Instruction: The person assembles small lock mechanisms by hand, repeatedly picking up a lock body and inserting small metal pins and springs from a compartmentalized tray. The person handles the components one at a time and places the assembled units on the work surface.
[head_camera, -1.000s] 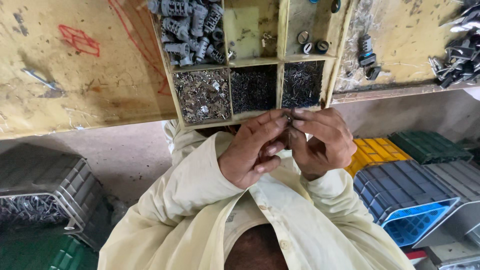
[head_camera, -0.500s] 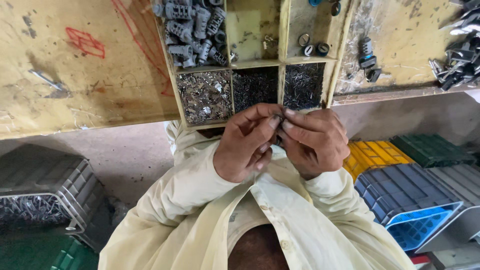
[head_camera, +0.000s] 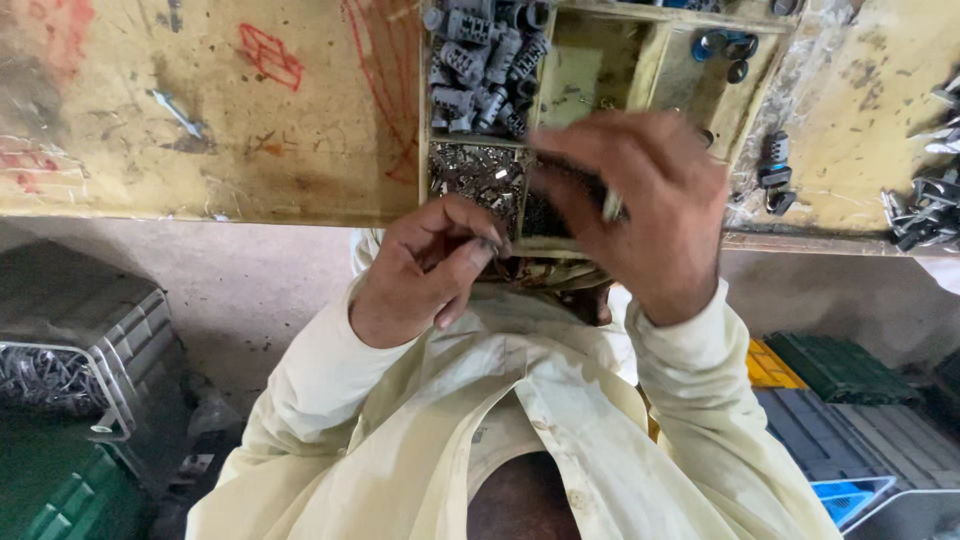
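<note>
Right hand (head_camera: 640, 205) reaches over the parts tray (head_camera: 545, 110), hiding its compartments.

The bench (head_camera: 250, 150) is worn yellow, stained with grey-brown smears and marked with red scribbles (head_camera: 270, 55), and its tray (head_camera: 590, 70) has pale yellow dividers holding dark grey parts (head_camera: 480, 60), shiny silver bits (head_camera: 475, 175) and black and blue rings (head_camera: 725, 45). The sleeves (head_camera: 330, 380) are pale cream with faint brown spots. Below, the floor (head_camera: 240, 290) is dull grey-brown, with ribbed crates in grey (head_camera: 90, 320), green (head_camera: 60, 490), dark green (head_camera: 835, 365), yellow (head_camera: 770, 368), slate grey (head_camera: 850, 440) and bright blue (head_camera: 845, 497); black clips (head_camera: 925, 210) lie at the bench's right edge.
</note>
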